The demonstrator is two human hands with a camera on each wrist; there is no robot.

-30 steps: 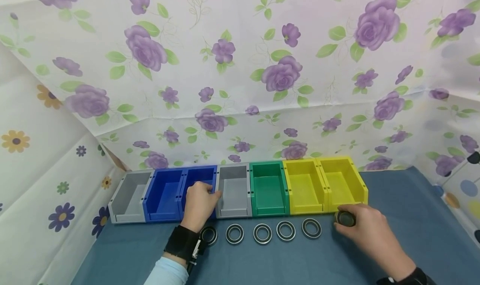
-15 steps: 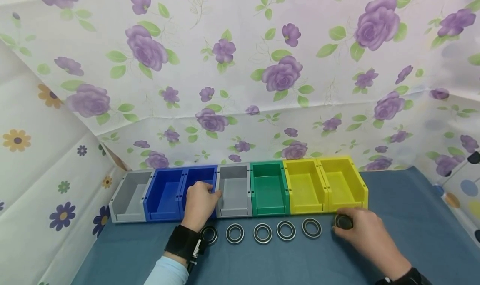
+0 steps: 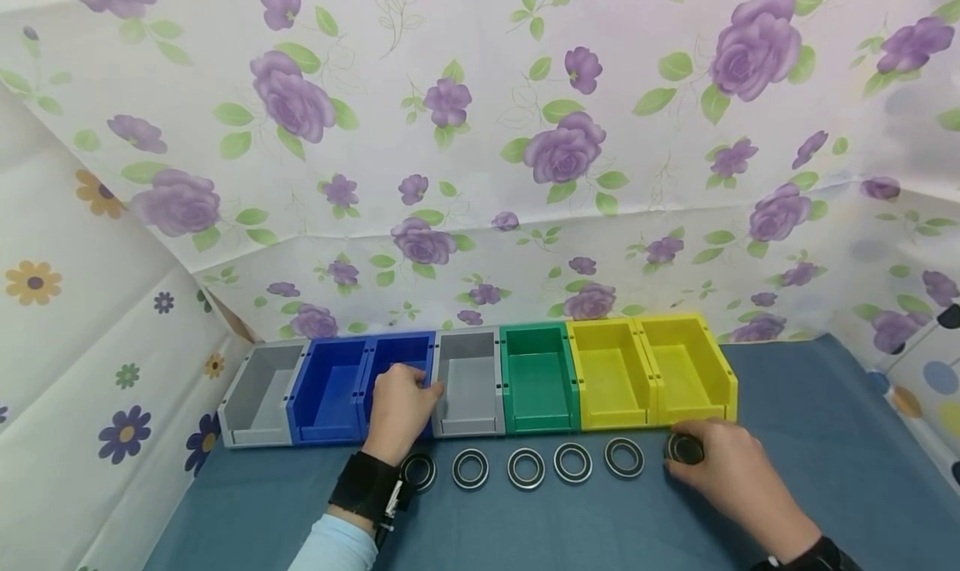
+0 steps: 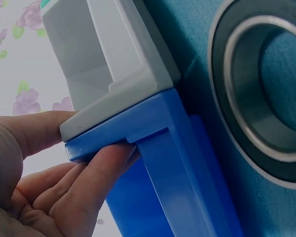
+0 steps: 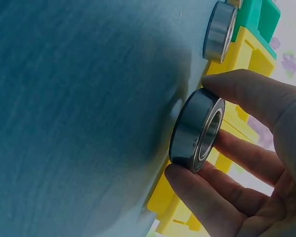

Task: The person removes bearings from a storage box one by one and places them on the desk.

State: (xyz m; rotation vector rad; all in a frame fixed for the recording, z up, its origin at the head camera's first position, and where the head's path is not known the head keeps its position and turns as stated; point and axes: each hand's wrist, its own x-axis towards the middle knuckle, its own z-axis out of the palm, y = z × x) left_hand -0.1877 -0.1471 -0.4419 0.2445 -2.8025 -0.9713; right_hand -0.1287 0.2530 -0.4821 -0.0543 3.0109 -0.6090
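My left hand (image 3: pixel 397 408) pinches the touching side walls of a blue bin (image 4: pixel 158 118) and a grey bin (image 4: pixel 133 74), thumb on one side and a finger on the other. By that wrist lies a ball bearing (image 4: pixel 219 64), partly covered by the wrist strap in the head view. Between the thumb and fingers of my right hand (image 3: pixel 723 463) is another bearing (image 5: pixel 190 131), a dark ring with a metal rim, gripped by its outer edge. It is just in front of the rightmost yellow bin (image 3: pixel 686 371); whether it touches the cloth I cannot tell.
Several bearings, one of them this ring (image 3: pixel 572 463), lie in a row on the blue cloth (image 3: pixel 570 529) before the joined bins. The row includes a green bin (image 3: pixel 537 383) and an end grey bin (image 3: pixel 262 392). A flowered sheet (image 3: pixel 480 171) hangs behind.
My right hand, still gripping the bearing, has shifted slightly left and toward the near edge. The left hand has stayed on the bin walls.
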